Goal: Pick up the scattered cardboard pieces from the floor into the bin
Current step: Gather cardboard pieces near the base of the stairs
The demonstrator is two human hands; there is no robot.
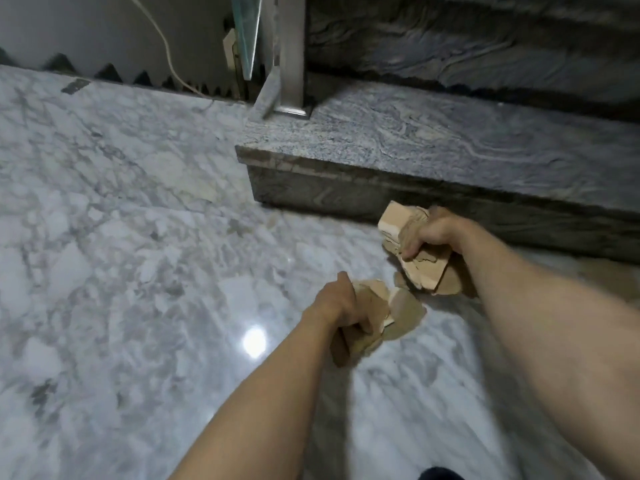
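My left hand (341,308) grips a bunch of torn brown cardboard pieces (398,311) just above the marble floor, near the middle of the view. My right hand (431,233) holds a second, larger bunch of cardboard pieces (424,271) close to the foot of the granite step. Both fists are curled round their pieces. No bin is in view. The picture is blurred by motion.
A grey granite step (433,140) rises at the right, with a metal post (292,57) and a glass panel (247,32) at its left corner. White marble floor (121,220) spreads to the left. A pale cable (166,46) hangs on the back wall.
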